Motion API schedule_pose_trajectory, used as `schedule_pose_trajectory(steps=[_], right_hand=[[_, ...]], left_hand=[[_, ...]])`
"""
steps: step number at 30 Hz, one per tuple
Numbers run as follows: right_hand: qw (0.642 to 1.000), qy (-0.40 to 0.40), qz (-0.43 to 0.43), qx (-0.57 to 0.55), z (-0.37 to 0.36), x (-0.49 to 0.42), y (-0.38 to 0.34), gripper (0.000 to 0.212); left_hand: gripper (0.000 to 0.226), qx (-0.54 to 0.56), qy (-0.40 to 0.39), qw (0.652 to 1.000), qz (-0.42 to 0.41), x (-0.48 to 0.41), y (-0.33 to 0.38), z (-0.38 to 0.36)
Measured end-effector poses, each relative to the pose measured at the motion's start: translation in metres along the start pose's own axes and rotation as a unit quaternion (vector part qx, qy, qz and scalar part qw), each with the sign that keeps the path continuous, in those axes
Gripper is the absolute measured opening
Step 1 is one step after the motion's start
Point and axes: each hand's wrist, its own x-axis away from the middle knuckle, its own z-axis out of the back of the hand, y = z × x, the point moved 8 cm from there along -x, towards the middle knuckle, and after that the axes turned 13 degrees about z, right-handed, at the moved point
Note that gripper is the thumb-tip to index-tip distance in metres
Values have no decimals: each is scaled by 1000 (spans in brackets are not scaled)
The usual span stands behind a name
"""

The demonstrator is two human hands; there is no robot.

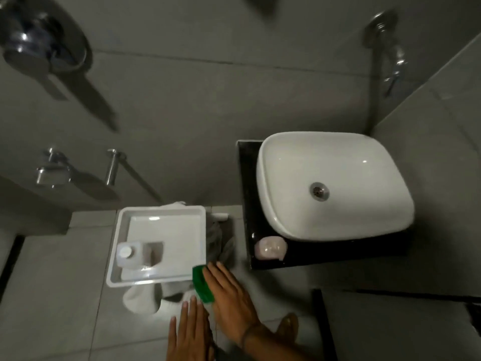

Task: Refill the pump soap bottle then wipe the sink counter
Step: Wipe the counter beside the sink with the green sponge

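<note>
Pressing against a green sponge (202, 285), the right hand (229, 290) is seen with fingers straight and close together; the left hand (191, 332) is held flat beside it, fingers extended. A clear bottle (130, 254) is laid in the white tray (156, 212). The white basin (335, 183) is seated on the black worktop (247, 204), a pink soap dish (270, 247) at its corner.

Two bare hands & forearms, no sleeves showing. Right hand (229, 298) enters from approx 5 o'clock w/ a thin dark band round the wrist; left hand (190, 332) enters at 6 o'clock, short nails, no rings or band visible.
</note>
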Motion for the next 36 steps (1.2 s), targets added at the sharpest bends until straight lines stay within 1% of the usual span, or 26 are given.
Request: schedule_pose_trajectory(steps=[2,3,4,5,6,7,8,9,10,11,12,13,14,15,16,17,19,21,22,24,26,28,30,34,36], right_hand=[[999,38,-13,10,26,46,10,64],[999,25,-18,18,31,66,17,62],[998,22,-40,44,41,91,27,61],[996,27,-66,60,47,119,43,66],[993,31,-87,79,54,142,60,76],[990,44,-94,100,66,160,77,80],[987,57,-105,111,82,173,90,74],[984,67,-136,97,100,189,106,54],[980,91,-149,94,120,204,122,30],[975,130,-162,74,136,220,145,39],[971,145,-186,41,151,236,165,59],[964,156,-215,16,163,249,185,68],[961,165,-222,23,177,259,203,69],[957,174,-231,24,190,269,221,69],[949,188,-251,10,204,275,241,70],[946,194,-261,12,218,277,258,70],[940,209,-270,33,245,273,285,71],[936,222,-270,47,264,267,312,71],[935,231,-263,60,270,262,325,72],[935,219,-271,73,273,252,353,70],[938,183,-285,65,263,243,378,64],[945,149,-283,70,248,236,393,58],[947,138,-277,90,239,234,400,57],[946,159,-262,105,233,230,400,57],[957,148,-230,100,220,222,386,52]], left_hand=[[58,-56,-66,996,-37,21,33,-11],[62,-85,-59,993,-54,28,46,-15],[68,-107,-34,991,-68,33,64,-14],[73,-123,3,989,-83,33,84,-10],[74,-133,37,984,-108,33,107,-4],[69,-138,59,978,-143,33,131,-3],[61,-140,57,975,-164,36,152,-1],[53,-147,40,972,-177,39,178,-2],[52,-148,3,971,-187,43,204,-3],[53,-152,-36,969,-192,44,232,-3],[48,-146,-60,970,-184,45,256,-2],[47,-130,-54,972,-187,42,282,3],[60,-112,-33,975,-190,36,308,7],[74,-100,-29,971,-215,31,334,8],[79,-94,-9,966,-240,27,359,12],[79,-94,1,959,-268,21,381,12],[80,-92,-11,955,-281,4,418,10],[81,-95,-12,956,-276,-16,449,6],[82,-109,-13,958,-266,-26,459,1],[82,-143,-20,961,-238,-43,468,-9],[82,-159,-15,962,-222,-51,470,-17],[79,-145,-8,964,-224,-51,469,-22],[77,-137,-1,964,-226,-52,468,-27],[77,-151,8,961,-231,-56,468,-30],[77,-155,2,960,-231,-56,466,-30]])
